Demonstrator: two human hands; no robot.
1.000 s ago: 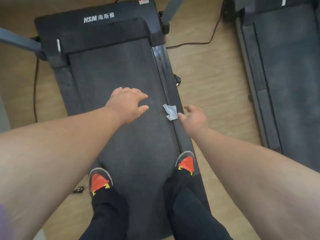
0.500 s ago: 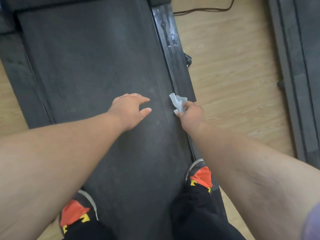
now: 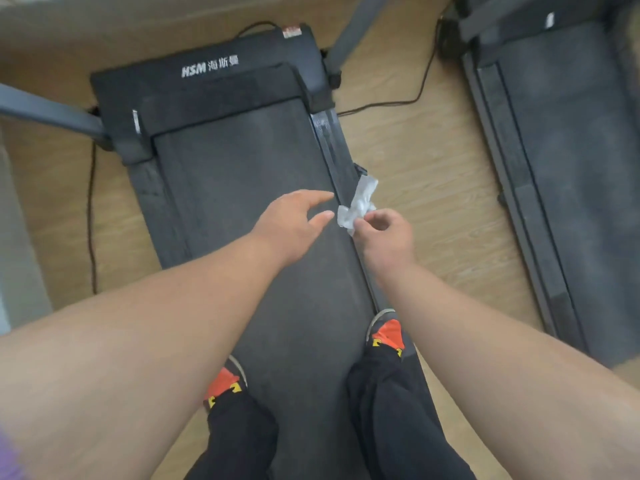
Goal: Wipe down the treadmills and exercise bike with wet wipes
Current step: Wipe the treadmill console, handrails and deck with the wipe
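The fingers point(image 3: 360, 220) of the right hand point(image 3: 386, 237) are curled in and pinch a crumpled white wet wipe point(image 3: 358, 204) between thumb and fingertips, so the loose end stands up and away from the palm. That pinch at 1 edge looks like a way to shake the wipe open or find a fresh face on it, not yet a flat wiping hold. The wipe hangs in the air above the right side rail point(image 3: 332, 150) of the near treadmill point(image 3: 242, 188), touching nothing but the hand, as far as the view shows.

The left hand point(image 3: 294, 223) is spread and relaxed, fingers straight and holding nothing, reaching toward the wipe from just beside it. It seems placed to take the free end and help unfold it, though that is a guess.

The person stands on the treadmill with 2 orange-toed shoes: the left shoe point(image 3: 225, 381) at the belt's left edge and the right shoe point(image 3: 388, 336) on the right rail. This puts both arms within reach of the rail and the belt point(image 3: 242, 209).

A second treadmill point(image 3: 571, 168) lies well apart on the right, across the wooden floor point(image 3: 415, 174), where a black cable point(image 3: 391, 103) runs. No exercise bike is in view.
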